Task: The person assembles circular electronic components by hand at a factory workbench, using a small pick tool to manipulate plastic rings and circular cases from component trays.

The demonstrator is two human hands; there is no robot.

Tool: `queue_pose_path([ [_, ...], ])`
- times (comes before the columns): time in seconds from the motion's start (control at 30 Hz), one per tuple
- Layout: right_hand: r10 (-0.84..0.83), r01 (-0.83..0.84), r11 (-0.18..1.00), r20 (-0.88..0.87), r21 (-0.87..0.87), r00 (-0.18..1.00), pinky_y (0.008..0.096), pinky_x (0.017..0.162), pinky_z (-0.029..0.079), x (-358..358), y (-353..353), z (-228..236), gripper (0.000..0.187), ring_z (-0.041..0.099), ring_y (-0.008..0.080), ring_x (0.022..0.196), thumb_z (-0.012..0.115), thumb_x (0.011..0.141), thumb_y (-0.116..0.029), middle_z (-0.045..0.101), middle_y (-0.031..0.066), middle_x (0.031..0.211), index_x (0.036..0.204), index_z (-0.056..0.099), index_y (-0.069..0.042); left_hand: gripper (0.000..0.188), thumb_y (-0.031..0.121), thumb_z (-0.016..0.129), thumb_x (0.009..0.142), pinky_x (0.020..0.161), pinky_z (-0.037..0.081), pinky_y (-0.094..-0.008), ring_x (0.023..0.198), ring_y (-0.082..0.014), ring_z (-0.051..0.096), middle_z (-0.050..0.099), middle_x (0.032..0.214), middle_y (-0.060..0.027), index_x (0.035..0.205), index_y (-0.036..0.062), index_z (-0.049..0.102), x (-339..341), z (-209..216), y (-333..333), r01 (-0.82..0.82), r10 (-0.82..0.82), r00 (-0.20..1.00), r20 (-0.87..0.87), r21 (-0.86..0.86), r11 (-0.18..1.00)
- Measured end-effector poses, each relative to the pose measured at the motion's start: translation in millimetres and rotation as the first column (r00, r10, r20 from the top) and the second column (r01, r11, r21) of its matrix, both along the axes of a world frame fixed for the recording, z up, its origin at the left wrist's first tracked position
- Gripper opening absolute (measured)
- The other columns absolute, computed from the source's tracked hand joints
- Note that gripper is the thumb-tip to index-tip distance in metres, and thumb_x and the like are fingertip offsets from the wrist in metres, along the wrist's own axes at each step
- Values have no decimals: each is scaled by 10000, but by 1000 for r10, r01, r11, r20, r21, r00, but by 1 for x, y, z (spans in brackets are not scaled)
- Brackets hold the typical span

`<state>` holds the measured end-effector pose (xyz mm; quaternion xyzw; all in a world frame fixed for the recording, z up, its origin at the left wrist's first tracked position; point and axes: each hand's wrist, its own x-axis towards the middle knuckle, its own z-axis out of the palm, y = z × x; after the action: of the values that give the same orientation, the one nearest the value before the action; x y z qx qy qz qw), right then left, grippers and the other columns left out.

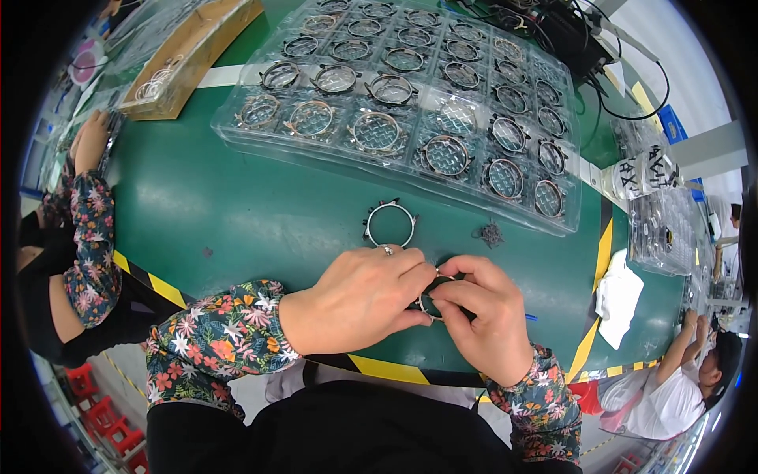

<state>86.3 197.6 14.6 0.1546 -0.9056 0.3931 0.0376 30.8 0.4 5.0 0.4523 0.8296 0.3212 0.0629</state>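
Observation:
My left hand (359, 299) and my right hand (491, 320) meet near the table's front edge. Between them is a small round watch frame (424, 306), pinched by the fingertips of both hands and partly covered by them. Just beyond my left hand, a silver ring-shaped watch frame (413, 224) with dark lugs lies flat on the green table (276, 213). A little heap of tiny dark parts (491, 234) sits to its right. Beside my right hand lies a thin blue stick (531, 317), partly hidden.
A clear plastic tray (316, 162) with several watch frames fills the far middle. A cardboard box (170, 99) holding pale rings stands far left. At right are a white cloth (618, 300), stacked clear trays (662, 237) and a tape roll (624, 180). Co-workers sit on both sides.

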Motion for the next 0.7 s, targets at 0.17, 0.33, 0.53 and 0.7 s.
queue_pose_path([
  [0.17,-2,2,1000,5,-31,1000,326,672,524,0,1,-3,161,647,253,805,701,719,74,632,119,993,853,690,-13,467,305,803,721,664,516,-377,783,-282,625,607,918,-81,1050,36,610,0,-2,0,-4,4,1000,-18,18,1000],
  [0.33,-8,9,999,11,-42,1000,320,676,528,0,0,-3,168,650,242,799,696,723,87,631,119,996,861,688,-8,462,309,803,720,662,515,-377,782,-280,624,603,907,-82,1036,35,607,-1,-2,0,2,-2,1000,-22,23,1000],
  [0.53,-9,9,1000,22,-28,1000,320,677,528,0,0,-1,158,651,245,806,697,722,83,629,118,996,852,687,-6,457,307,802,723,664,515,-377,780,-282,624,604,906,-83,1032,34,606,-1,-1,0,6,-5,1000,-24,20,1000],
  [0.7,1,1,999,29,-52,1000,319,659,526,-1,2,-3,153,653,236,796,702,723,80,627,120,994,849,687,-4,464,304,802,723,666,516,-375,780,-283,625,608,917,-82,1046,32,611,-1,-1,0,5,-5,1000,-14,16,1000],
])
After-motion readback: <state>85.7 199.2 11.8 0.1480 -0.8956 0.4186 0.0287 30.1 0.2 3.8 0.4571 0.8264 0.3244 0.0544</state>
